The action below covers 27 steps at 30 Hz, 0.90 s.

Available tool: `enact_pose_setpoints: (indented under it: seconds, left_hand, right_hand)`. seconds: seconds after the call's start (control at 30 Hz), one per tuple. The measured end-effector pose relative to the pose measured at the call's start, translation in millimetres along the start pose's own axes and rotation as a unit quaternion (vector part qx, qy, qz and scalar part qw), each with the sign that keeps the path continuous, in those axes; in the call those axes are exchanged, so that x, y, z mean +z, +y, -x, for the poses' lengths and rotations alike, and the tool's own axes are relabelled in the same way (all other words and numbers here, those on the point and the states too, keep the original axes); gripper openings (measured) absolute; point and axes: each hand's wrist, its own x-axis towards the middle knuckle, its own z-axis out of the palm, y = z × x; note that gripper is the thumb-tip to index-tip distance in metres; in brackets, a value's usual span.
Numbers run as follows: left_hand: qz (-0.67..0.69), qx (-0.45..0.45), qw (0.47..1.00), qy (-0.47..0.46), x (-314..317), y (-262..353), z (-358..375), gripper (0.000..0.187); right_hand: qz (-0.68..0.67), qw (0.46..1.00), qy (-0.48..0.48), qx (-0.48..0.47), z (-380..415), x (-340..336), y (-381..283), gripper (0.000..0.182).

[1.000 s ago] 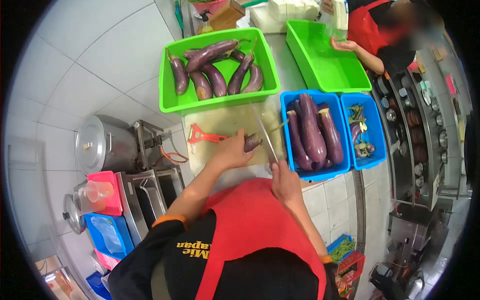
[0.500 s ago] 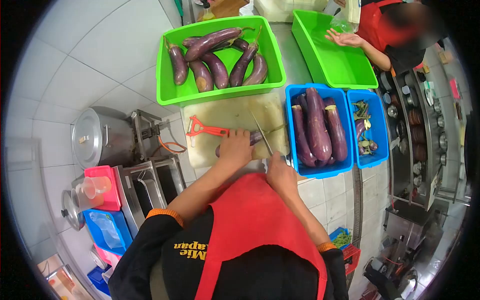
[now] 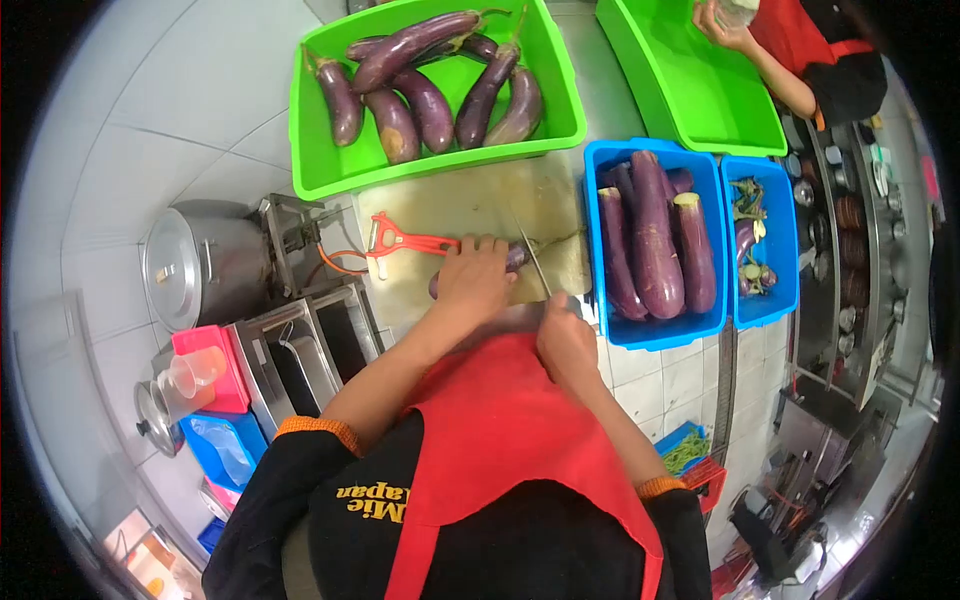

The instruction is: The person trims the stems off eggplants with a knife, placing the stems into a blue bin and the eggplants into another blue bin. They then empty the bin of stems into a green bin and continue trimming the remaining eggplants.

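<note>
- Head view: your left hand (image 3: 475, 280) presses an eggplant (image 3: 516, 258) flat on the cutting board (image 3: 470, 210), fingers curled together over it.
- Your right hand (image 3: 566, 338) grips the knife (image 3: 537, 267), fingers wrapped round the handle, blade resting across the eggplant.
- A red peeler (image 3: 405, 242) lies just left of your left hand.
</note>
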Motion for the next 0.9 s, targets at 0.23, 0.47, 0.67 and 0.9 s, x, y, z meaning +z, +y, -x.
enact_pose_setpoints:
  seconds: [0.23,0.47,0.67,0.9]
  left_hand:
    - [-0.056,-0.005,0.997,0.046,4.0,6.9,4.4,0.044]
    - [-0.028,-0.015,0.998,0.055,12.2,-9.3,3.7,0.047]
    - [0.636,-0.084,0.758,-0.116,-31.6,-41.5,8.8,0.054]
    - [0.956,0.066,0.259,-0.123,-64.9,11.4,26.2,0.05]
  right_hand:
    - [-0.01,0.999,0.033,0.011,-46.2,28.0,-5.1,0.018]
    - [-0.083,0.995,-0.047,0.033,20.5,20.2,35.0,0.028]
    - [-0.126,0.992,-0.012,0.009,27.3,37.2,52.3,0.031]
    - [-0.283,0.955,0.067,-0.056,57.1,-20.9,28.3,0.024]
